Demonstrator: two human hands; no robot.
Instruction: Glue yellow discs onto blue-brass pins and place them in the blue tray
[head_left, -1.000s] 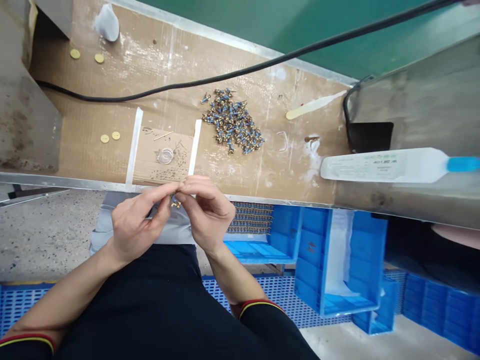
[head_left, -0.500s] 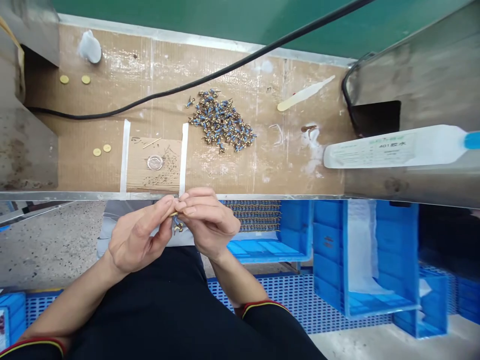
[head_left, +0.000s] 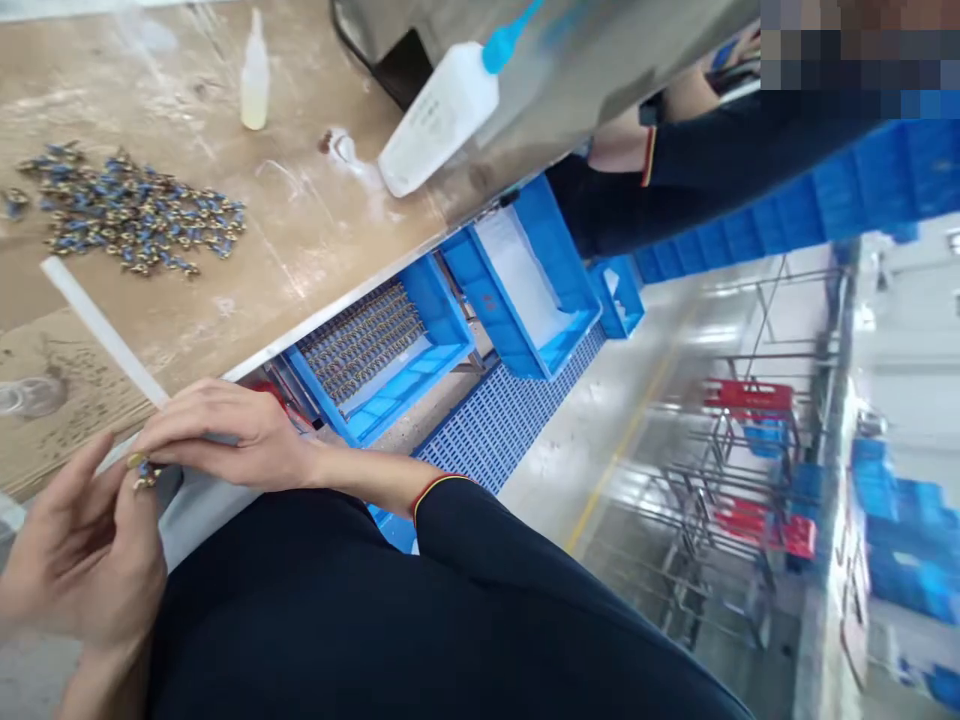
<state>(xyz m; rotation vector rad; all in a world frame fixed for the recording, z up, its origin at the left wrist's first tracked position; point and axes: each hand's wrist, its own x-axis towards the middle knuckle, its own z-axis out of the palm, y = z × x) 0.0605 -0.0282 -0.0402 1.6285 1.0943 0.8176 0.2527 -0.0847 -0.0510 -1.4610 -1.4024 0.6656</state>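
In the head view, both my hands meet at the lower left, just off the bench edge. My right hand (head_left: 232, 430) pinches a small brass-and-blue part with a yellow disc (head_left: 144, 470) at its fingertips. Curled palm-up, my left hand (head_left: 90, 560) has its thumb and fingers at the same part; fingers partly cover where it is gripped. A pile of similar brass-and-blue parts (head_left: 142, 215) lies on the cardboard-covered bench (head_left: 270, 250). Left of my hands is a small clear round dish (head_left: 41, 397) beside a white tape strip (head_left: 105, 330).
A white glue bottle with a blue nozzle (head_left: 442, 120) and a small clear dropper bottle (head_left: 255, 75) are on the bench. Below its edge, a blue crate (head_left: 405, 390) holds rows of parts; another blue crate (head_left: 517, 320) has a white liner. A co-worker's sleeve (head_left: 720, 170) shows upper right.
The view has swung to the right and tilted, so the bench and hands sit further left. The co-worker and aisle have come into view. Both hands stay together at the small part.
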